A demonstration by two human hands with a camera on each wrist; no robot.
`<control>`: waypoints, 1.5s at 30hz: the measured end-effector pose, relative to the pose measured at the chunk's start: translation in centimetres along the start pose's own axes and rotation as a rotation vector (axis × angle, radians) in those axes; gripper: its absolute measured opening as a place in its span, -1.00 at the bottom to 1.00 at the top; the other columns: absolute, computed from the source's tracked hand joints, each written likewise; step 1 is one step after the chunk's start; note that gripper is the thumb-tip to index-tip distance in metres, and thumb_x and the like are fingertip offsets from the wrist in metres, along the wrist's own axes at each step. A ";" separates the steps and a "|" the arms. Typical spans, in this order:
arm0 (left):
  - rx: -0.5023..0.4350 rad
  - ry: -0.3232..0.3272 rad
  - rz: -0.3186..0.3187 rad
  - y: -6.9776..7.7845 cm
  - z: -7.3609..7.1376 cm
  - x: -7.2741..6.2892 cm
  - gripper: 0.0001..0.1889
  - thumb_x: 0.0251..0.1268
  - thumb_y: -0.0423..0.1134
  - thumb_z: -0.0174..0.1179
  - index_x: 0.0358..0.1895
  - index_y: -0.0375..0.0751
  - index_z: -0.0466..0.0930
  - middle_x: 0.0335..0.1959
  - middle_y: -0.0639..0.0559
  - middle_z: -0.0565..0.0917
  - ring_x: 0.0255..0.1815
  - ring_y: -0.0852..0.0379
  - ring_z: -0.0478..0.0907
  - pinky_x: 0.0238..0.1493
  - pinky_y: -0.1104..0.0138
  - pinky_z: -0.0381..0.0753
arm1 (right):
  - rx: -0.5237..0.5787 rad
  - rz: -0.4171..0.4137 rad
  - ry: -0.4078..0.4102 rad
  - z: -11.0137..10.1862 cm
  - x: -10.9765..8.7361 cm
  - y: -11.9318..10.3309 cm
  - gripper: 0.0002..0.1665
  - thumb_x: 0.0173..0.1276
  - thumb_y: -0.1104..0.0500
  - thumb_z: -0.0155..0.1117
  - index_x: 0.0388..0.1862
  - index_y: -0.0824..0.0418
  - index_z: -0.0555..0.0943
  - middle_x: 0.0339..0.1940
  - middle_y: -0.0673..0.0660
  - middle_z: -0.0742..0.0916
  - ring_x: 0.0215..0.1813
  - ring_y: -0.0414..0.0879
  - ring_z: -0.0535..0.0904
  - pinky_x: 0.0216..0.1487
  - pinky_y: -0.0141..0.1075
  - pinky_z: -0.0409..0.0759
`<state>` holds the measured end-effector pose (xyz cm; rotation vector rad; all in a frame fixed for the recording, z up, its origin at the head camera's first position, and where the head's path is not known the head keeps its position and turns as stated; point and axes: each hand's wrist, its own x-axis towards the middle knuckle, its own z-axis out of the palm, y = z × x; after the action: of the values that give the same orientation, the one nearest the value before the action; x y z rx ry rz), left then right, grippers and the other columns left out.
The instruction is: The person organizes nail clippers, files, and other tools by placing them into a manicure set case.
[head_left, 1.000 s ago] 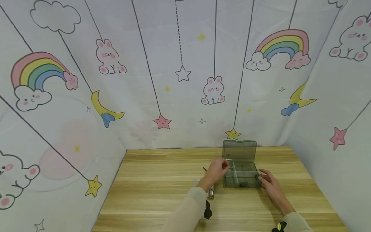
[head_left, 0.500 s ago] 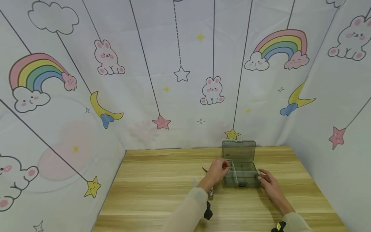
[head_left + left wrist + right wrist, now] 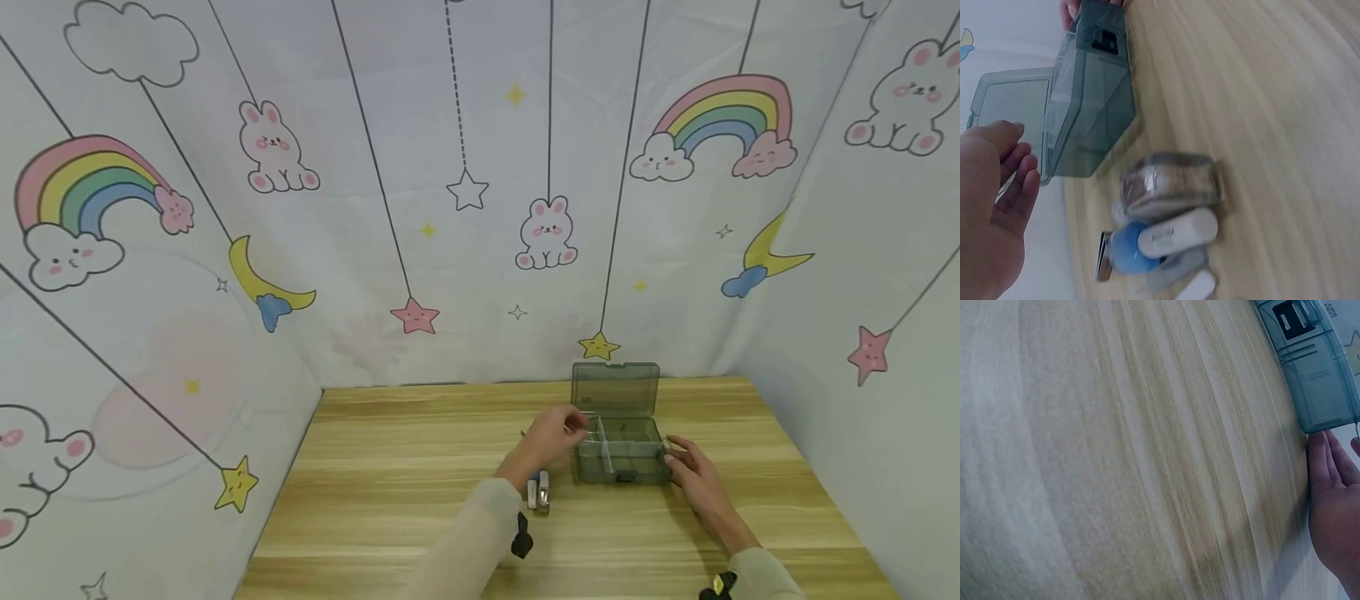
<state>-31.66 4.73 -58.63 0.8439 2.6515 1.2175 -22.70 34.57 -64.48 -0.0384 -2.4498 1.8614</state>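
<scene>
A smoky green see-through divider box (image 3: 637,475) stands on the table with its lid (image 3: 615,392) raised at the back. Pale dividers split its inside into compartments, and a small dark item shows in the right rear one. My left hand (image 3: 551,437) hovers at the left rear compartment. Its fingers are loosely bent, and in the left wrist view a gap shows between thumb and fingers, with nothing visible there. On the box's right side rest the straight fingers of my right hand (image 3: 1338,512).
Several small things lie left of the box: a shiny clear-and-brown piece (image 3: 1172,184), a white rounded piece with print (image 3: 1179,232), a blue piece (image 3: 1129,250) and a flat metal-edged strip (image 3: 1104,256). Printed white cloth (image 3: 480,350) walls the table (image 3: 390,500) behind and at both sides.
My left hand has drawn slightly left, away from the rear compartment, uncovering more of the small things by its wrist. My right hand stays at the box's side.
</scene>
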 end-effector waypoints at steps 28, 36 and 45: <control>0.127 0.046 -0.060 -7.7 -4.1 -3.8 -0.70 0.42 -0.29 0.40 0.15 -0.23 0.70 0.06 0.03 0.70 0.14 0.04 0.63 0.19 0.17 0.65 | 0.006 0.001 0.013 0.2 0.2 0.1 -0.37 0.77 0.13 0.02 0.63 0.40 0.22 0.46 0.57 0.45 0.12 -0.53 0.49 0.02 -0.46 0.63; 0.086 0.050 -0.112 -8.1 -3.5 -4.2 -0.67 0.42 -0.30 0.39 0.19 -0.22 0.68 0.12 -0.01 0.69 0.20 -0.01 0.62 0.26 0.10 0.62 | 0.005 0.017 0.002 0.2 0.0 0.1 -0.38 0.77 0.16 0.02 0.64 0.40 0.20 0.47 0.56 0.45 0.11 -0.55 0.47 0.03 -0.43 0.64; 0.128 0.062 -0.090 -8.8 -2.9 -3.9 -0.69 0.37 -0.32 0.40 0.15 -0.21 0.70 0.05 0.01 0.65 0.11 0.02 0.62 0.18 0.14 0.64 | 0.017 0.002 0.000 0.1 0.1 0.3 -0.36 0.75 0.12 0.05 0.62 0.41 0.23 0.44 0.58 0.45 0.13 -0.49 0.51 0.02 -0.44 0.65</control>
<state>-33.19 -3.89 -63.55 0.7050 2.8085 1.0806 -22.85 34.52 -64.80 -0.0395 -2.4342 1.8829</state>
